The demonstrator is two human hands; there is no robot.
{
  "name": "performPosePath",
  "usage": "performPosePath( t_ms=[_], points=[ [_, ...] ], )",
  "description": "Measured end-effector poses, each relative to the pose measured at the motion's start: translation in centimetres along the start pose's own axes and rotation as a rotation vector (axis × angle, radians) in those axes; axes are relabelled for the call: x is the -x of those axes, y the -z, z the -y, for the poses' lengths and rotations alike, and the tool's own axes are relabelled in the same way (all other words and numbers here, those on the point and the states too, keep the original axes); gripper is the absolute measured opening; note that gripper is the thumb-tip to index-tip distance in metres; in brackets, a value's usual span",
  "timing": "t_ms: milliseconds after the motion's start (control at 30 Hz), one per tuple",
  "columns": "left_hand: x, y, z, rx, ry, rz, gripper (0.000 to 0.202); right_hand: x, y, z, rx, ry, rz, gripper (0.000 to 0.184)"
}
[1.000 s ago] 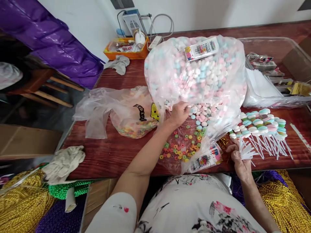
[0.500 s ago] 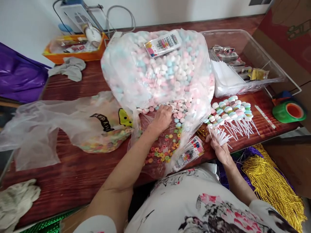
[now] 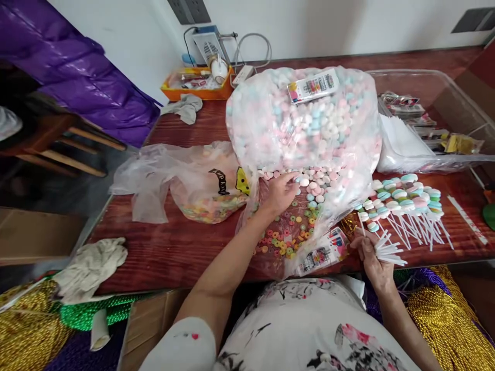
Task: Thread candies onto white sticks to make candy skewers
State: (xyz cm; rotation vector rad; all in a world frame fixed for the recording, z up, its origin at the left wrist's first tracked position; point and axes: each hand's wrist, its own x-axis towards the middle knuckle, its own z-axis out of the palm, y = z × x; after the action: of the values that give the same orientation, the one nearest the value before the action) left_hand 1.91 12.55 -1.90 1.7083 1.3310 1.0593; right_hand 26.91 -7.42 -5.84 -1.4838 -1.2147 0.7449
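My left hand [image 3: 281,194] is at the mouth of a big clear bag [image 3: 251,121], its thumb and fingertips closed on a small pale-blue marshmallow candy [image 3: 297,180]. Loose pink, white and blue candies [image 3: 317,188] lie just beside the fingertips. Ring-shaped gummy candies [image 3: 282,239] are spread below my left wrist. My right hand [image 3: 373,260] grips a bundle of white sticks [image 3: 388,251] near the front edge; one stick [image 3: 361,221] points up apart from the bundle. Behind it lies a heap of candy-topped sticks [image 3: 406,198].
A tied bag of gummy rings [image 3: 212,206] lies left. A clear plastic bin [image 3: 413,74] with packets stands back right, an orange tray [image 3: 197,94] back left. A crumpled cloth [image 3: 95,263] hangs over the table's left corner. Printed packets [image 3: 320,252] lie near the front edge.
The view has swung left, so the table appears farther right. My left hand has drawn slightly back from the pile with a candy at its fingertips. One stick now stands apart in my right hand.
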Motion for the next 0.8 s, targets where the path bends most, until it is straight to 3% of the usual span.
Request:
performPosePath(
  t_ms=[100, 167, 267, 367, 500, 667, 800],
  points=[
    [3.8, 1.6, -1.2, 0.517, 0.212, -0.056, 0.039, 0.1, -0.4, 2.2, 0.028, 0.056, 0.105, 0.031],
    [5.9, 2.3, -1.7, 0.669, 0.296, -0.086, 0.036, -0.2, -1.3, 4.0, 0.055, 0.163, 0.228, 0.033],
    [7.6, 2.8, -1.2, 0.601, 0.252, -0.216, 0.026, -1.3, -3.4, 6.2, 0.108, 0.330, 0.408, 0.047],
    [7.7, 3.5, 0.3, 0.466, 0.171, -0.292, 0.023, -2.0, -5.3, 7.1, 0.191, 0.379, 0.445, 0.060],
    [7.6, 4.5, 1.1, 0.596, 0.245, -0.237, 0.031, -1.9, -6.6, 6.7, 0.229, 0.363, 0.446, 0.065],
    [8.5, 4.7, 0.1, 0.848, 0.321, -0.253, 0.039, -1.2, -7.3, 7.0, 0.234, 0.349, 0.473, 0.066],
    [9.5, 4.6, -0.7, 0.920, 0.318, -0.232, 0.052, -1.2, -7.8, 7.6, 0.214, 0.354, 0.511, 0.070]
  ],
)
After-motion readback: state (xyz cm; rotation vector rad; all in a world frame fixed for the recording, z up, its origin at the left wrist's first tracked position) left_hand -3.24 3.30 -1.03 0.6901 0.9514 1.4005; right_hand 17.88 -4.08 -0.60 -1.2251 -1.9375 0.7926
